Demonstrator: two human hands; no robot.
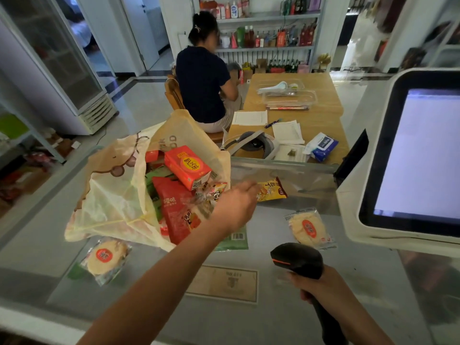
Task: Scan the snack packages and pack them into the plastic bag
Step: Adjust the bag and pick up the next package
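Beside plastic bag (112, 195) mouth, left hand (236, 205) grips yellow packet (272, 190); counter (286, 307) ahead open.

The plastic bag (112, 195) is set left on the counter (273, 319) — snack packages (185, 168) inside, a scanner (297, 260) to its right.

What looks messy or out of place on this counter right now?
The cream plastic bag has slumped on its side, red snack packs sliding out of its mouth. One round rice cracker packet lies apart, left of the bag, away from the other.
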